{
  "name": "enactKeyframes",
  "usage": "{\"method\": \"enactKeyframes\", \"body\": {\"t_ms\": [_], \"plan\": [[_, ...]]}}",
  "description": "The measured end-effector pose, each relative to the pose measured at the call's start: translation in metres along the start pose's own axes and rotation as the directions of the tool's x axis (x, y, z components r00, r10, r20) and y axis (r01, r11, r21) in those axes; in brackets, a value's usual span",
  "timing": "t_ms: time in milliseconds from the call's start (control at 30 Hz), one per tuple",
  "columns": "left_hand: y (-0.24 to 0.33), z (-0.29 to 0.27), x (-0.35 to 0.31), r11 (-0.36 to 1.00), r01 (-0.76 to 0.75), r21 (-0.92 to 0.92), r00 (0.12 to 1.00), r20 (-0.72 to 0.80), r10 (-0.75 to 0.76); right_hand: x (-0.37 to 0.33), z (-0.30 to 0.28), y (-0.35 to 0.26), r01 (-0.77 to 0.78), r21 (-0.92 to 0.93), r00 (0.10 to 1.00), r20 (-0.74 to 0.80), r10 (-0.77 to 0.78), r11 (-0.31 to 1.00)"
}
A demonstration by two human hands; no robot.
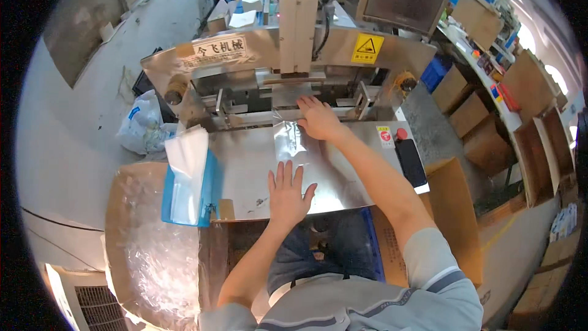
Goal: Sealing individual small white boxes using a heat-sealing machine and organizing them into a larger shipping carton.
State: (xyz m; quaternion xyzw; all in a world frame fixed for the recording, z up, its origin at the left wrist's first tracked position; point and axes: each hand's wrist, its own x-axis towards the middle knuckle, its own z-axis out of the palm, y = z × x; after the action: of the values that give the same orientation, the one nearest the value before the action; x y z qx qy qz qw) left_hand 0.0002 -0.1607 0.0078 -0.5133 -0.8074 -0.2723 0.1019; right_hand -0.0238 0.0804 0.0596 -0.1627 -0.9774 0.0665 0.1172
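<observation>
A clear, shiny plastic bag [289,141] lies flat on the steel worktop [242,178], its far end reaching toward the slot of a metal machine [257,61]. My right hand [320,120] rests palm down at the bag's far right edge, fingers stretched toward the slot. Nearer to me, my left hand [288,199] lies flat on the worktop, fingers spread, with its fingertips by the bag's near end. Neither hand grips anything. What the bag contains, if anything, I cannot make out.
A blue bin [212,187] with white plastic sheets [187,159] stands at the worktop's left. Below it, a carton [116,220] holds crumpled clear plastic. On the right are a red button [402,133], a black phone [411,163] and an open cardboard box [456,214].
</observation>
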Motion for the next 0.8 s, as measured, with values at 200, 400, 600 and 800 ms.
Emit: {"method": "enactKeyframes", "body": {"t_ms": [200, 400, 600, 800], "plan": [[-0.001, -0.001, -0.005, 0.999, 0.022, -0.034, 0.999, -0.028, -0.023, -0.004, -0.001, -0.007, -0.025, -0.003, 1.000, 0.016, 0.025, 1.000], [-0.001, 0.001, -0.005, 0.999, 0.021, -0.025, 1.000, -0.016, -0.021, 0.006, -0.007, -0.007, -0.009, 0.009, 0.996, -0.089, 0.010, 1.000], [-0.003, 0.002, -0.004, 0.998, 0.052, -0.040, 0.998, -0.029, -0.054, 0.019, -0.022, -0.009, -0.028, -0.110, 0.998, -0.066, 0.020, 0.994], [-0.002, -0.004, -0.003, 0.979, 0.146, -0.145, 0.969, -0.179, -0.171, 0.029, -0.029, -0.004, -0.029, -0.143, 0.999, -0.044, 0.023, 0.989]]}}
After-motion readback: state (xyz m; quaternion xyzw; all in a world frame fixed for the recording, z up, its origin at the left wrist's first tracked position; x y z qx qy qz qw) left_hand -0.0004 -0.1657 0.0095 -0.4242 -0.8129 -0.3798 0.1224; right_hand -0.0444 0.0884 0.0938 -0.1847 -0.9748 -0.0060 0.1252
